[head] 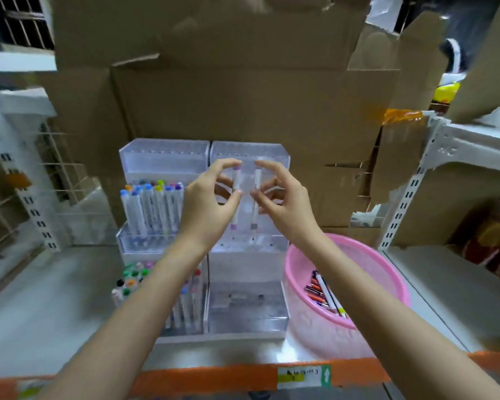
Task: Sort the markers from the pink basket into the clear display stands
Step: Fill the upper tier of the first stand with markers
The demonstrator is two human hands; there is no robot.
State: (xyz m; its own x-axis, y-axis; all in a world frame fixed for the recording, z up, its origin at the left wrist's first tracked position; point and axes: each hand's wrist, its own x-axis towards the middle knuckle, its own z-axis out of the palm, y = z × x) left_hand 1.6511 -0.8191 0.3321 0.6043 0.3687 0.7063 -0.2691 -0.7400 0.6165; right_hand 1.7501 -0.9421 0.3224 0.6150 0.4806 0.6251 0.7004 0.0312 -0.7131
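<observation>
Both hands are raised in the middle of the frame, in front of the right clear stand [248,157]. The left hand [207,204] pinches a white marker with purple ends [235,194] between thumb and fingertips, holding it upright; the other fingers are curled loosely. The right hand [283,203] pinches a second white marker with a grey lower end [255,200] in the same way, also upright, just beside the first. The two markers stand close together but apart, over the middle tier of the right stand, whose slots look mostly empty.

The left clear stand [163,157] sits touching the right one, left of centre. Its middle tier holds a row of upright markers with coloured caps [152,203] in blue, yellow, orange and purple, and its lower tier holds more, with green, orange, red and black caps, partly hidden by the left forearm.

The pink basket [300,272] stands at the lower right, just beside the right stand, with several markers lying loose in the bottom [325,293]. Everything rests on a grey shelf with an orange front edge [214,379] along the bottom of the frame. Cardboard boxes [243,105] fill the background.
</observation>
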